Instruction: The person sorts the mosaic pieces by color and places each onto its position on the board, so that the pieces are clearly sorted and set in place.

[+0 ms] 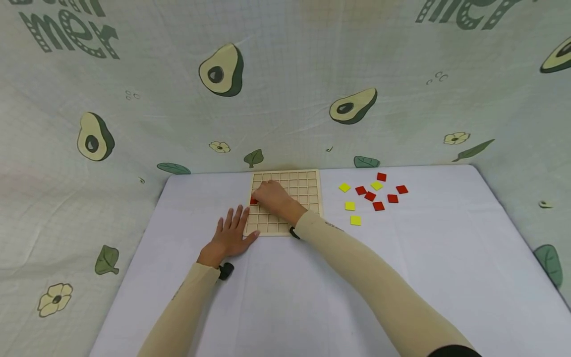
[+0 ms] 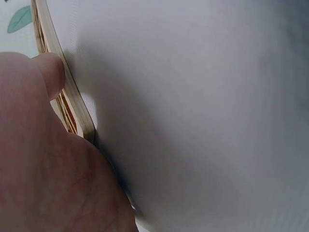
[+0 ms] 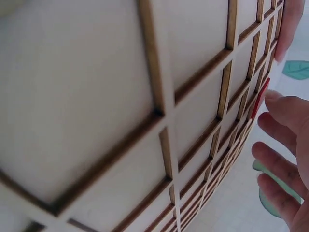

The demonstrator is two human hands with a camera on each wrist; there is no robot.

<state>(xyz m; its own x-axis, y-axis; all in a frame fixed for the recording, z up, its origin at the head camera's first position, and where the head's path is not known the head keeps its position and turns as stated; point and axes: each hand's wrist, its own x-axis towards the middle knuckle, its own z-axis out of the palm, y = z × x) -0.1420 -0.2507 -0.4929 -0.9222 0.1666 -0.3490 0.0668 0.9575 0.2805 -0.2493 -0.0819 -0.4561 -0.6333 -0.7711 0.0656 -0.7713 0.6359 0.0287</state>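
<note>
A light wooden grid board (image 1: 314,193) lies at the back of the table. My right hand (image 1: 274,197) reaches across it to its left border, fingers loosely bent. One red square tile (image 1: 253,201) shows in the leftmost column of cells, partly covered by that hand. The right wrist view has the thumb tip (image 3: 273,96) right at this red tile, with the other fingers spread apart beside it. My left hand (image 1: 229,238) rests with fingers spread at the board's near left corner. In the left wrist view its thumb overlaps the board's edge (image 2: 82,108).
Right of the board lie loose tiles, several red (image 1: 378,206) and several yellow (image 1: 350,206). The table has a white cover (image 1: 276,297). Behind it hangs a cloth (image 1: 285,99) printed with avocados and leaves.
</note>
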